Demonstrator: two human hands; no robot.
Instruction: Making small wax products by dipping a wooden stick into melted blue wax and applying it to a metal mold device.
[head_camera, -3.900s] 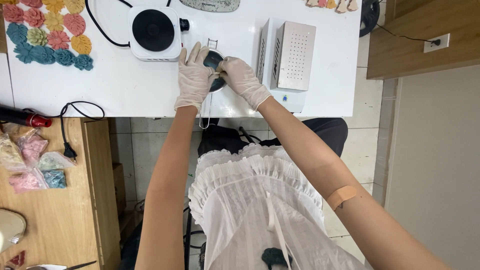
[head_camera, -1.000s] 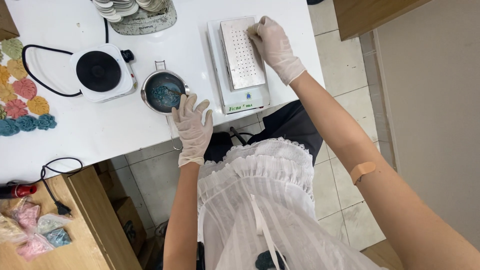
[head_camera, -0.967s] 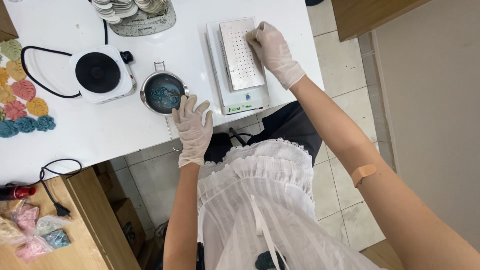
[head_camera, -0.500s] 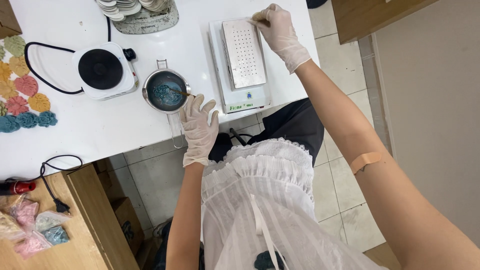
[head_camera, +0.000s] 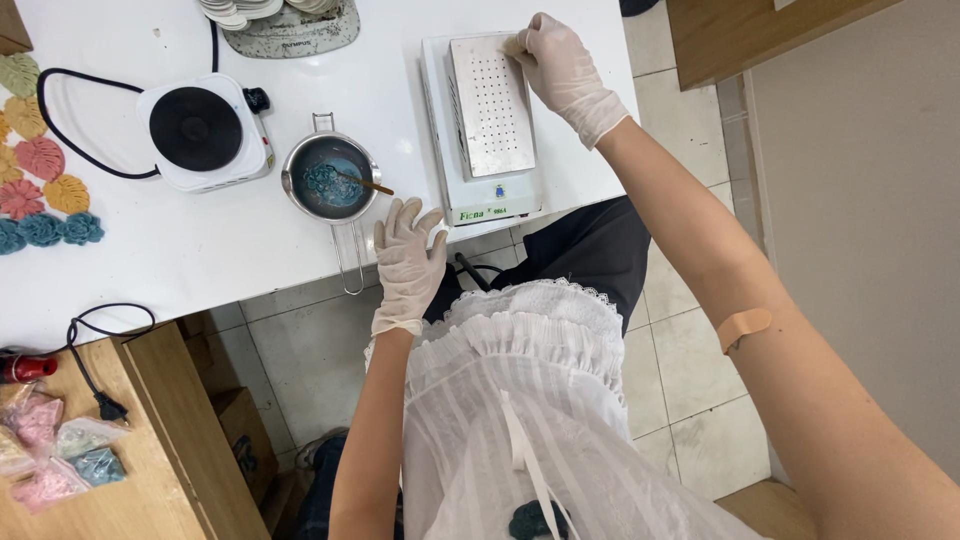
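Both hands wear white gloves. My left hand (head_camera: 409, 262) rests flat with fingers spread at the near edge of the white table (head_camera: 200, 250), just right of the handle of a small steel saucepan (head_camera: 331, 181). The pan holds blue material and a thin stick. My right hand (head_camera: 558, 62) reaches to the far right corner of a white machine with a perforated metal top plate (head_camera: 489, 118); its fingers touch the plate's corner, with nothing visibly in them.
A white single-burner hot plate (head_camera: 204, 132) with a black cord sits left of the pan. Coloured leaf and flower shapes (head_camera: 38, 190) lie at the table's left edge. A grey tray of white discs (head_camera: 285, 18) stands at the back. A wooden side table (head_camera: 70, 440) holds small bags and a plug.
My right hand slid from the middle of the perforated plate up to its far right corner. My left hand stayed at the table edge. Earlier, both hands were together by the hot plate.
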